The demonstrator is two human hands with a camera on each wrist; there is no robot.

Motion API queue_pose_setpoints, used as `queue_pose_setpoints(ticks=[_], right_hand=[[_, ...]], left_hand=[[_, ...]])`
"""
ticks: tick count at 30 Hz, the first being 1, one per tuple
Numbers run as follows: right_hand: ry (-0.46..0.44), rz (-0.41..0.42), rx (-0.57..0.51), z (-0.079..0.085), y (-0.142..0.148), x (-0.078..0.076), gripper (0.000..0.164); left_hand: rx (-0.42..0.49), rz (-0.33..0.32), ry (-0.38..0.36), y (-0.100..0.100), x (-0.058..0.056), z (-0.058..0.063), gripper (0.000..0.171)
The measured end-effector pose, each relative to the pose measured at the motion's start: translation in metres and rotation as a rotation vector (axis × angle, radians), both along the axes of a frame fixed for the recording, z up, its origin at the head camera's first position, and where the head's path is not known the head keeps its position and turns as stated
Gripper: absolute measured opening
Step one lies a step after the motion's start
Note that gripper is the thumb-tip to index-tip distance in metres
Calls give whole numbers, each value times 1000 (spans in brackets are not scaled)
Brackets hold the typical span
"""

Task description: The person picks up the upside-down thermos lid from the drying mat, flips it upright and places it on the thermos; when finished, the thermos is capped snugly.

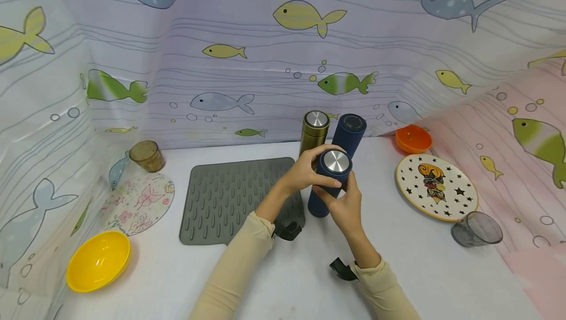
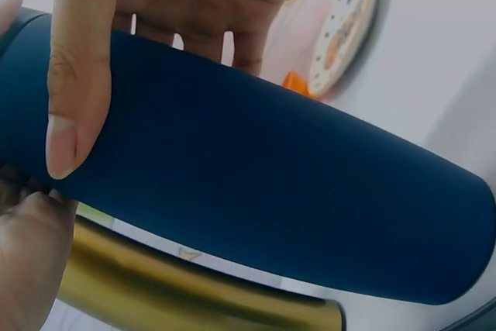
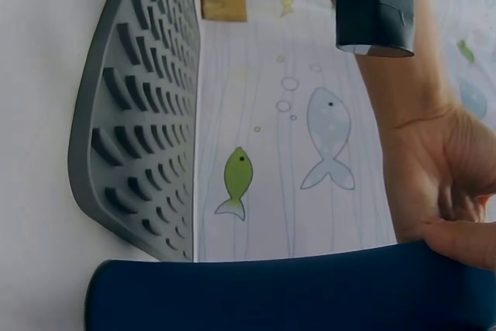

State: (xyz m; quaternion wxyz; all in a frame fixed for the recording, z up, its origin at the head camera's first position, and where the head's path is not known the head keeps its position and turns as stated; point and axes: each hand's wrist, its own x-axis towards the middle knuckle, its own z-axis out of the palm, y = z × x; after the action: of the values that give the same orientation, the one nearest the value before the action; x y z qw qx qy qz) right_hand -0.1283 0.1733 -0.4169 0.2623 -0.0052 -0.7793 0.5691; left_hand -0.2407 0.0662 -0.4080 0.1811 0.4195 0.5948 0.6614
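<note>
A dark blue thermos bottle (image 1: 320,204) with a silver-topped lid (image 1: 336,161) stands between both hands, its top leaning toward the camera. My left hand (image 1: 305,170) grips its upper end around the lid, thumb across the near side. Just below, my right hand (image 1: 345,207) holds the body, its thumb (image 2: 77,114) lying across the blue surface in the left wrist view. Whether the base touches the table cannot be told. Right behind it are a gold-green thermos (image 1: 313,135) and a second dark blue thermos (image 1: 350,133) with a dark top.
A grey ridged mat (image 1: 239,197) lies left of the bottles. Farther left are a brown cup (image 1: 148,156), a floral plate (image 1: 141,202) and a yellow bowl (image 1: 99,261). To the right are an orange bowl (image 1: 413,139), a starred plate (image 1: 455,177) and a grey glass (image 1: 476,229).
</note>
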Motion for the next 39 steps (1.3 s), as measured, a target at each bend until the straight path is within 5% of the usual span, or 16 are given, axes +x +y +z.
queue_pose_setpoints(ticks=[6,11,17,24,30,39], right_hand=[[-14,-11,-2,-1,1,-3,68],[-44,-68,-5,-13,15,-9,69],[-72,-194,-40,-26,60,-21,73],[-76,-297,-52,-28,109,-51,77],[-109,-315,-92,-29,127,-68,77],[-142,-297,-72,-33,131,-69,81]], left_hand=[[-9,-7,-8,0,-3,-2,71],[-61,113,67,-9,6,-7,75],[-60,287,66,-46,21,-28,72],[-69,385,18,-94,34,-55,66],[-68,424,-7,-114,44,-65,64],[-68,440,-27,-124,43,-65,62]])
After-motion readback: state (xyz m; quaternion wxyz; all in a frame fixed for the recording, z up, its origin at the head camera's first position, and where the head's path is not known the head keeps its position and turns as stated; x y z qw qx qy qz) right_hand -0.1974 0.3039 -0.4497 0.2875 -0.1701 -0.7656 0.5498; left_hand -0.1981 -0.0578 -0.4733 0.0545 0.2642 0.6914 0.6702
